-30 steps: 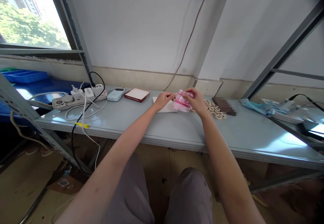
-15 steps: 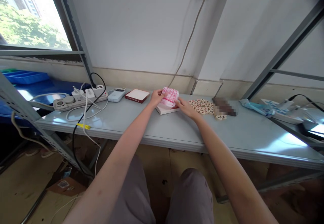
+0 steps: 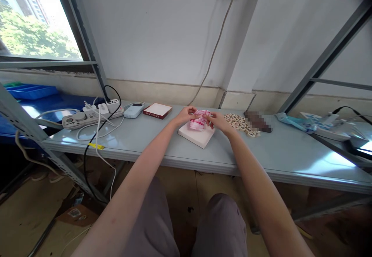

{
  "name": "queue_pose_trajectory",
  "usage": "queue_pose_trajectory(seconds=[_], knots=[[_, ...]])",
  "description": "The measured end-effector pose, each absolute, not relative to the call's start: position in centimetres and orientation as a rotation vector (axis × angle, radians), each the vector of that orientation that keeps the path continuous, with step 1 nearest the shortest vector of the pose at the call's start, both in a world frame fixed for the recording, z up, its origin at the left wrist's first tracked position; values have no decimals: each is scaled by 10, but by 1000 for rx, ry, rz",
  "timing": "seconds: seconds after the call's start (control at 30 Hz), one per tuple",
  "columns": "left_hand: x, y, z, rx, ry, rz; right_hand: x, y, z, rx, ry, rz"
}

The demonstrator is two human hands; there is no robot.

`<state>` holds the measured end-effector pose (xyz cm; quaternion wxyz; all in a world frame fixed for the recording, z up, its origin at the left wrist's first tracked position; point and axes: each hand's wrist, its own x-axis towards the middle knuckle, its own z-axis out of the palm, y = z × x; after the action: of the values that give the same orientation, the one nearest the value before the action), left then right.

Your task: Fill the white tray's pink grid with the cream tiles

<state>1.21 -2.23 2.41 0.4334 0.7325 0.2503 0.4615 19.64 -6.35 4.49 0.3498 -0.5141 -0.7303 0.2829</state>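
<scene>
Holding pink bundle (image 3: 198, 124), grey tabletop (image 3: 279, 150), white wall (image 3: 159, 28)

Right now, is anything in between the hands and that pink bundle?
Nothing visible is: the left hand and right hand both hold the pink bundle over the white box. The round pieces lie off to the right.

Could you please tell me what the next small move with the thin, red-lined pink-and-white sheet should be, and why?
Perhaps smooth the thin, red-lined pink-and-white sheet flatter: it looks creased, the left hand and right hand hold opposite sides, and the flat, white, box-shaped piece beneath could offer support.
</scene>
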Motion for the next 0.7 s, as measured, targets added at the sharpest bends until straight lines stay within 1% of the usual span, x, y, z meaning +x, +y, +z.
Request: queue_pose_trajectory(seconds=[0.1, 0.17, 0.23, 0.33, 0.47, 0.63, 0.7], knots=[[12, -28, 29, 1840, 575, 1066, 199, -69, 50, -1271, -1844, 760], [12, -30, 32, 1841, 611, 1086, 201, -74, 55, -1241, -1861, 815], [11, -32, 35, 1845, 660, 1120, 202, -79, 58, -1232, -1916, 857], [8, -33, 38, 1876, 660, 1082, 203, -82, 60, -1258, -2052, 886], [6, -31, 34, 1906, 647, 1039, 204, -80, 58, -1364, -2150, 799], [9, -23, 28, 1920, 705, 1125, 203, -79, 58, -1415, -2299, 772], [9, -22, 27, 1959, 702, 1073, 203, -78, 56, -1459, -2338, 732]])
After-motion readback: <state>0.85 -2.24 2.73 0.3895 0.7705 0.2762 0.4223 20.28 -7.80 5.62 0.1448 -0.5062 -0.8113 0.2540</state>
